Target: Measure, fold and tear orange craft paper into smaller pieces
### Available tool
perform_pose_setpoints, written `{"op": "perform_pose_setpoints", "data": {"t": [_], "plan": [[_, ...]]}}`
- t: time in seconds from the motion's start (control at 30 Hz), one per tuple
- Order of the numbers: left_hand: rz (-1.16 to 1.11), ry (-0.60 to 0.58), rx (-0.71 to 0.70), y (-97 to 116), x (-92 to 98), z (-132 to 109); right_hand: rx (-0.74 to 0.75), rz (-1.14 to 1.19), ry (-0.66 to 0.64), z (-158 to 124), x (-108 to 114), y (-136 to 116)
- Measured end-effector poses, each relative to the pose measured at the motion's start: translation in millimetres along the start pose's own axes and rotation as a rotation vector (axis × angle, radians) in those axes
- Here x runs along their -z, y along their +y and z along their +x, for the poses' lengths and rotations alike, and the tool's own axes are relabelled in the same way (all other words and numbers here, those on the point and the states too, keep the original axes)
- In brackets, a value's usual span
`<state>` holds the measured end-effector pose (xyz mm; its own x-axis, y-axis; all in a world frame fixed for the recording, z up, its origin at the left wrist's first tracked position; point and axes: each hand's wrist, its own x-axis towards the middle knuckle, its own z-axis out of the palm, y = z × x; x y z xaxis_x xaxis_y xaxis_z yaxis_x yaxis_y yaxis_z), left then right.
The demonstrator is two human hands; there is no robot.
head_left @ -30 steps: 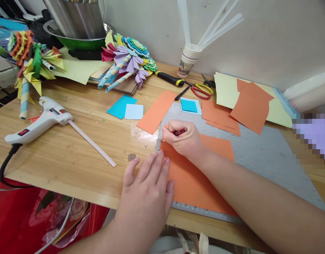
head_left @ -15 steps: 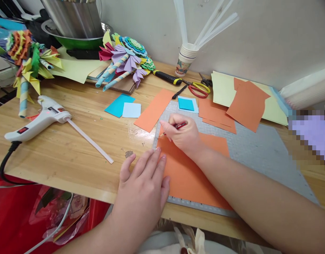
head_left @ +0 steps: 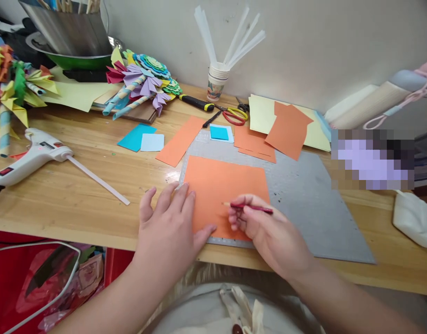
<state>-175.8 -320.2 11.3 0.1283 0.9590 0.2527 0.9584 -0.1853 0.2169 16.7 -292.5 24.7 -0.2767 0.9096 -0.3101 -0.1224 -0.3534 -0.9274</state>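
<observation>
A large orange sheet of paper [head_left: 227,185] lies on the grey cutting mat [head_left: 304,204], close to the table's front edge. My left hand [head_left: 171,218] rests with its fingers spread along the left side of the sheet, thumb on the paper. Above the sheet's lower right part, my right hand [head_left: 265,227] holds a dark red pencil [head_left: 253,208], its point facing left. Beyond the sheet lie an orange strip [head_left: 180,141], a small blue square on a pale one [head_left: 219,133], and more orange pieces [head_left: 253,144].
A white glue gun [head_left: 42,150] with a glue stick lies at left. Scissors [head_left: 236,115], a black-and-yellow cutter [head_left: 197,103] and a paper cup [head_left: 216,83] of glue sticks stand or lie along the back. Paper flowers [head_left: 144,81] sit at back left.
My right hand has moved with the pencil from the sheet's upper left corner down towards its lower right. My left hand stays at the left side. The view has shifted right.
</observation>
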Motion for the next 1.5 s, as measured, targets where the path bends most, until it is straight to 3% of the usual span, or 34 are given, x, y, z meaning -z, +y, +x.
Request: {"op": "perform_pose_setpoints", "data": {"t": [0.17, 0.33, 0.4, 0.8, 1.13, 1.5], "plan": [[0.018, 0.021, -0.012, 11, 3.0, 7, 0.24, -0.493, 0.003, -24, 29, 22], [-0.219, -0.125, -0.406, 8, 2.0, 15, 0.292, -0.685, -0.058, -25, 29, 23], [-0.283, -0.18, -0.457, 4, 0.1, 16, 0.307, -0.696, -0.049, -23, 26, 25], [-0.276, -0.222, -0.444, 0, -2.7, 17, 0.344, -0.761, -0.025, -20, 22, 30], [-0.268, -0.219, -0.459, -1, -4.9, 17, 0.291, -0.87, -0.029, -20, 20, 23], [-0.279, -0.233, -0.453, -1, -5.0, 17, 0.304, -0.81, -0.004, -21, 22, 28]]}}
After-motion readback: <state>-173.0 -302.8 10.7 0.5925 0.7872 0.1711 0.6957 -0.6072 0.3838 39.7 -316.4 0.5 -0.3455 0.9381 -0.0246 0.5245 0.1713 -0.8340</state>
